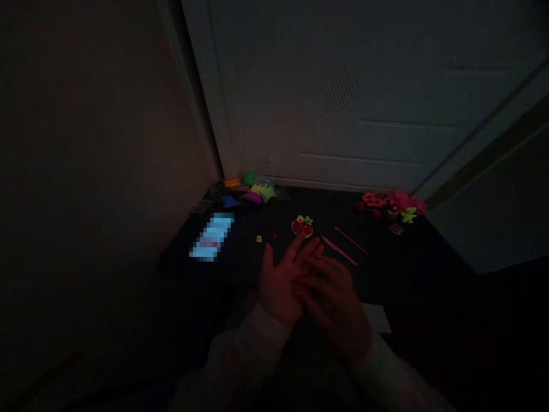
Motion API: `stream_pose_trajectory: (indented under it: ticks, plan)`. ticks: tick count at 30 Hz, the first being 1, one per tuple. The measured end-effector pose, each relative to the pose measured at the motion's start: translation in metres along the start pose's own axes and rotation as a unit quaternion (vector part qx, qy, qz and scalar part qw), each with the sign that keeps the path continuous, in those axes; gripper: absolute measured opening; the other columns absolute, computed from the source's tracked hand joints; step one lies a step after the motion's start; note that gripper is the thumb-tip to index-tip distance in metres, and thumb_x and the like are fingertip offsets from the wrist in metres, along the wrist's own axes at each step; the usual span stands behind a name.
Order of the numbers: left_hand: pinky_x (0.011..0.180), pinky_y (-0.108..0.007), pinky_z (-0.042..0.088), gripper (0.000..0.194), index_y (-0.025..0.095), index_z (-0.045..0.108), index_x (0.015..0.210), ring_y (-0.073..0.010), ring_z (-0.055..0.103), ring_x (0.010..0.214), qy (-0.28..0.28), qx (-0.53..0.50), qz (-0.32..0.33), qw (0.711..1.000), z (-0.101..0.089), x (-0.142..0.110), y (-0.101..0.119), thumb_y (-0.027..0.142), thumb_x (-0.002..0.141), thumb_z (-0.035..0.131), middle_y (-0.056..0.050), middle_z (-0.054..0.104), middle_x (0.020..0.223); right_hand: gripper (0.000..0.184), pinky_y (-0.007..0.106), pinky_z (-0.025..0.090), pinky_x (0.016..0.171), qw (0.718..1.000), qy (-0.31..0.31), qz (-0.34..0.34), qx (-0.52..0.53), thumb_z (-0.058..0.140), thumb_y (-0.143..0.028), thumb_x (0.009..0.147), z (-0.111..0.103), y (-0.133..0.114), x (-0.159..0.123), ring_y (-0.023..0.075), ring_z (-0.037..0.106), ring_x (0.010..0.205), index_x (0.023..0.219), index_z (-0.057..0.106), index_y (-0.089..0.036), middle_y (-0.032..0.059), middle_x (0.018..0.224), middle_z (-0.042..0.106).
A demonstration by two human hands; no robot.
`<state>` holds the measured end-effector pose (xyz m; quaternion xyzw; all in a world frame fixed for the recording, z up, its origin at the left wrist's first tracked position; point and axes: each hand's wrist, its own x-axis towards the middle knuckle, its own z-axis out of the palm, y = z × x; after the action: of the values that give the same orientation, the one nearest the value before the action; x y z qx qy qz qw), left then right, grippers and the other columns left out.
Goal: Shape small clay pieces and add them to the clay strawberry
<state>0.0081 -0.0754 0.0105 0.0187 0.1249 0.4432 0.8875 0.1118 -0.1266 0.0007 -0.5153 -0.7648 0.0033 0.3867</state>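
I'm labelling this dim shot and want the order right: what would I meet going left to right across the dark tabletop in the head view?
Glowing pale-blue pixelated rectangle, small yellow lump, tiny red bit, round yellow-rimmed red piece, flat pink knife-shaped tool, pile of pink and red pieces.

Matt table point(407, 269), smooth plastic-looking tools point(339, 250), shiny plastic packets point(252, 197), cloth sleeves point(253, 343), smooth door point(274, 74) — ridged heart point(341, 91)

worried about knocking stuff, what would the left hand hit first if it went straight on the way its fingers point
The left hand would likely meet the round red disc first, though it may pass above, since depth is unclear.
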Motion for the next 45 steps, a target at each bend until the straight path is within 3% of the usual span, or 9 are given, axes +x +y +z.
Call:
stream_pose_trajectory:
  ticks: [4, 16, 20, 24, 33, 37, 42, 45]
  plan:
    - [0.094, -0.032, 0.033, 0.061, 0.016, 0.05, 0.114, -0.0217, 0.043, 0.114, 0.024, 0.015, 0.01, 1.0, 0.002, -0.001, -0.002, 0.059, 0.078, 0.027, -0.013, 0.053, 0.116, 0.005, 0.045, 0.035, 0.088, 0.999, 0.019, 0.028, 0.041, 0.056, -0.019, 0.074, 0.009, 0.001, 0.0, 0.0217, 0.044, 0.104, 0.076, 0.059, -0.022, 0.0054, 0.104, 0.055]
    - [0.094, -0.033, 0.031, 0.061, 0.017, 0.05, 0.114, -0.0212, 0.04, 0.117, 0.032, 0.043, 0.047, 0.997, 0.003, -0.003, -0.001, 0.059, 0.079, 0.025, -0.012, 0.052, 0.118, 0.003, 0.042, 0.039, 0.085, 0.993, 0.027, 0.077, 0.084, 0.057, -0.022, 0.074, 0.01, -0.005, -0.003, 0.0205, 0.046, 0.102, 0.077, 0.058, -0.022, 0.0056, 0.101, 0.056]
    - [0.093, -0.033, 0.031, 0.062, 0.016, 0.047, 0.117, -0.0209, 0.041, 0.116, 0.031, 0.048, 0.068, 0.996, 0.004, -0.002, 0.004, 0.059, 0.079, 0.021, -0.013, 0.053, 0.117, 0.009, 0.043, 0.038, 0.086, 0.998, 0.042, 0.031, 0.023, 0.055, -0.019, 0.075, 0.009, -0.016, -0.008, 0.0214, 0.047, 0.102, 0.082, 0.059, -0.021, 0.006, 0.099, 0.057]
    - [0.093, -0.034, 0.031, 0.062, 0.016, 0.046, 0.119, -0.0213, 0.041, 0.115, 0.016, 0.034, 0.043, 0.998, 0.004, -0.002, 0.008, 0.057, 0.08, 0.02, -0.012, 0.052, 0.118, 0.02, 0.046, 0.035, 0.088, 0.998, 0.044, -0.03, -0.021, 0.052, -0.018, 0.076, 0.006, -0.025, -0.015, 0.0223, 0.046, 0.103, 0.095, 0.059, -0.021, 0.0067, 0.104, 0.058]
    - [0.089, -0.035, 0.035, 0.059, 0.015, 0.047, 0.117, -0.0231, 0.045, 0.111, 0.001, 0.022, -0.019, 1.0, 0.006, -0.008, 0.005, 0.056, 0.081, 0.024, -0.014, 0.051, 0.117, 0.032, 0.052, 0.03, 0.089, 0.994, -0.023, -0.092, -0.05, 0.049, -0.027, 0.077, -0.006, -0.022, -0.018, 0.0279, 0.036, 0.113, 0.108, 0.054, -0.02, 0.0095, 0.124, 0.043]
    - [0.09, -0.035, 0.035, 0.06, 0.017, 0.045, 0.119, -0.0223, 0.045, 0.111, -0.005, 0.022, -0.045, 0.999, 0.006, -0.008, 0.004, 0.057, 0.08, 0.023, -0.013, 0.05, 0.118, 0.031, 0.052, 0.03, 0.089, 0.995, -0.018, -0.071, -0.066, 0.05, -0.026, 0.076, -0.005, -0.021, -0.017, 0.0287, 0.035, 0.114, 0.107, 0.054, -0.019, 0.0104, 0.125, 0.043]
    - [0.091, -0.036, 0.035, 0.06, 0.017, 0.041, 0.122, -0.0223, 0.045, 0.112, -0.005, 0.027, -0.057, 0.998, 0.005, -0.007, 0.004, 0.057, 0.08, 0.025, -0.013, 0.049, 0.119, 0.035, 0.053, 0.029, 0.089, 0.993, -0.03, -0.107, -0.049, 0.049, -0.028, 0.076, -0.003, -0.019, -0.019, 0.0291, 0.034, 0.115, 0.11, 0.051, -0.018, 0.0108, 0.129, 0.04]
    - [0.09, -0.036, 0.035, 0.06, 0.018, 0.039, 0.123, -0.0222, 0.045, 0.112, 0.0, 0.023, -0.062, 0.998, 0.003, -0.006, 0.004, 0.057, 0.08, 0.025, -0.013, 0.048, 0.121, 0.037, 0.053, 0.029, 0.089, 0.993, -0.025, -0.083, -0.081, 0.049, -0.027, 0.076, -0.002, -0.018, -0.02, 0.0292, 0.033, 0.116, 0.112, 0.05, -0.019, 0.0116, 0.13, 0.039]
